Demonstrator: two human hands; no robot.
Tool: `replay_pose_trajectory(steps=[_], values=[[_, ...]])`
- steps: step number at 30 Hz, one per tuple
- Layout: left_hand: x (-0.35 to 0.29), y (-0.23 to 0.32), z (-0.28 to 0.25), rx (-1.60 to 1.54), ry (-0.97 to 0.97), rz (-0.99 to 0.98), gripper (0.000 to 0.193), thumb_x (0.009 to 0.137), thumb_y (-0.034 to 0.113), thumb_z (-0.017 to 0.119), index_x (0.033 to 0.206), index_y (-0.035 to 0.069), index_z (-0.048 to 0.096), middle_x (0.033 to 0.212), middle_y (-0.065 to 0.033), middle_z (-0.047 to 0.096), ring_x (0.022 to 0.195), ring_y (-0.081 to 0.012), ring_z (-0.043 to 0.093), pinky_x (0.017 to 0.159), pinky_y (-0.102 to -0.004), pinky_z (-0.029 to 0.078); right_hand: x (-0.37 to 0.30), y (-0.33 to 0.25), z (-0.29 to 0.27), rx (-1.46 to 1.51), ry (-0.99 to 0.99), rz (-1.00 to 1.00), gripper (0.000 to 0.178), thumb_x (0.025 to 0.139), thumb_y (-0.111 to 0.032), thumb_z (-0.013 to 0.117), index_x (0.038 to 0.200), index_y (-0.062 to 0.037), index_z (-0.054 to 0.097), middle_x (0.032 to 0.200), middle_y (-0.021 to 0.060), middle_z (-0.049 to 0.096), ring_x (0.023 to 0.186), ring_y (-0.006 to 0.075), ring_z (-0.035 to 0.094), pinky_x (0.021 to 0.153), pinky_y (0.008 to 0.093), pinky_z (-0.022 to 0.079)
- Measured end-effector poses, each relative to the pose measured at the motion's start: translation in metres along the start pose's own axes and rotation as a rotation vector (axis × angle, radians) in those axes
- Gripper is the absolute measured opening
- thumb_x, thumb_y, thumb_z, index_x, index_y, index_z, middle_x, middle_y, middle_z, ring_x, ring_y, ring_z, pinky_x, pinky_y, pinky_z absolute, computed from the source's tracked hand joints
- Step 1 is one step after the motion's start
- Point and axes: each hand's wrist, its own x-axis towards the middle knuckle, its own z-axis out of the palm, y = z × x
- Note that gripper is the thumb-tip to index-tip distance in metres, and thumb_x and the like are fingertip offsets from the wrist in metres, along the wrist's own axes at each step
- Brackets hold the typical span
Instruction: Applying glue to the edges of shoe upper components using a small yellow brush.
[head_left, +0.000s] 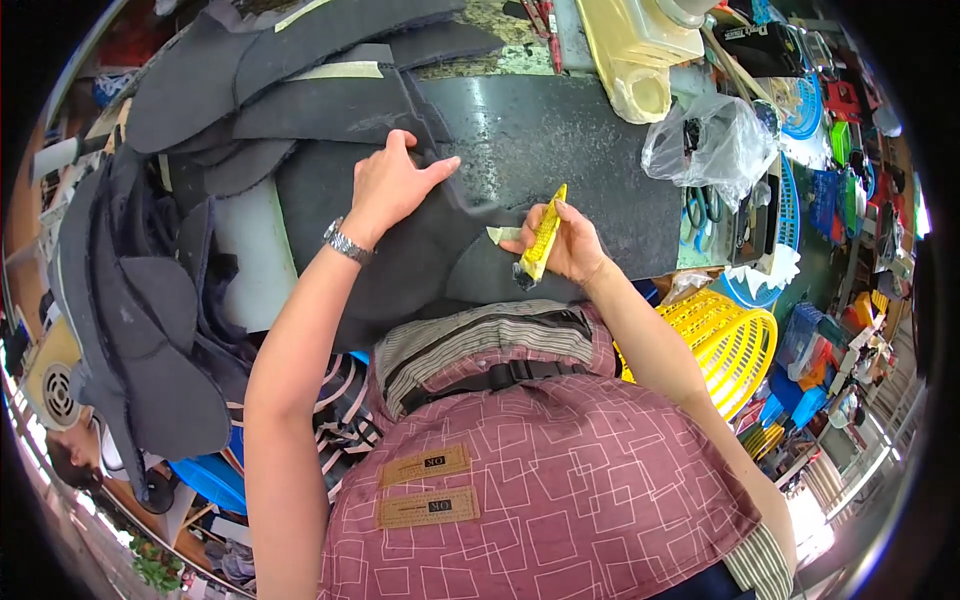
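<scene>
My left hand (392, 188), with a metal watch at the wrist, rests on dark grey fabric pieces (310, 112). Its thumb and forefinger are spread apart near a fabric edge; the other fingers are partly hidden. In my right hand (574, 243) is a flat yellow tool (543, 236) with a dark lower end, held tilted; I cannot make out its exact kind. Beside the right fingertips shows a small cream strip (503, 234). Under both hands, more dark fabric (390, 245) reaches toward my body.
A dark, scuffed work board (590, 150) covers the bench. Beyond it stand a cream plastic container (640, 60) and a clear plastic bag (715, 150), with scissors (703, 207) nearby. Dark cut pieces (150, 330) pile at left. A yellow basket (715, 345) sits by my right arm.
</scene>
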Motion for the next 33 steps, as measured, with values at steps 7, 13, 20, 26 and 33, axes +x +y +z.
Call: replay_pose_trajectory(steps=[7, 13, 20, 26, 33], values=[[-0.015, -0.012, -0.002, -0.304, -0.299, 0.023, 0.035, 0.079, 0.035, 0.059, 0.069, 0.001, 0.063, 0.066, -0.0115, 0.062, 0.065, -0.0237, 0.061, 0.061, -0.0322, 0.045, -0.001, 0.001, 0.002, 0.06, 0.037, -0.02, 0.038, 0.089, -0.036, 0.041, 0.087, -0.0017, 0.056, 0.077, 0.0131, 0.06, 0.079, 0.0239, 0.058, 0.096, 0.0488, 0.035], [-0.031, -0.033, -0.006, -0.237, -0.032, -0.293, 0.041, 0.079, 0.043, 0.057, 0.071, 0.003, 0.063, 0.073, -0.0122, 0.064, 0.071, -0.0294, 0.061, 0.064, -0.0355, 0.045, 0.001, 0.002, 0.0, 0.019, 0.012, -0.01, 0.036, 0.089, -0.035, 0.041, 0.087, -0.0021, 0.057, 0.077, 0.0123, 0.059, 0.078, 0.0235, 0.058, 0.096, 0.0478, 0.035], [-0.01, 0.002, -0.021, -0.046, -0.304, -0.175, 0.042, 0.074, 0.042, 0.059, 0.074, 0.0, 0.062, 0.069, -0.0191, 0.06, 0.07, -0.0328, 0.06, 0.064, -0.0395, 0.045, 0.004, 0.003, 0.006, 0.009, 0.028, 0.014, 0.035, 0.089, -0.034, 0.042, 0.086, -0.0022, 0.057, 0.075, 0.0118, 0.059, 0.077, 0.0237, 0.058, 0.096, 0.0474, 0.035], [-0.041, -0.026, 0.006, -1.464, -0.252, -0.526, 0.026, 0.087, 0.018, 0.054, 0.104, -0.002, 0.054, 0.102, -0.0063, 0.059, 0.089, -0.0187, 0.058, 0.079, -0.0338, 0.047, 0.001, 0.006, 0.004, 0.021, 0.11, -0.053, 0.04, 0.085, -0.042, 0.045, 0.081, -0.0034, 0.055, 0.072, 0.0114, 0.056, 0.076, 0.0233, 0.056, 0.099, 0.0501, 0.032], [-0.077, -0.047, 0.044, -1.751, -0.013, -0.664, 0.037, 0.088, 0.018, 0.054, 0.118, -0.002, 0.046, 0.11, -0.0082, 0.055, 0.107, -0.0158, 0.048, 0.095, -0.0317, 0.037, 0.005, -0.033, 0.056, -0.114, 0.093, -0.336, 0.027, 0.085, -0.034, 0.049, 0.085, -0.0073, 0.052, 0.077, 0.011, 0.056, 0.072, 0.0209, 0.054, 0.066, 0.0354, 0.047]])
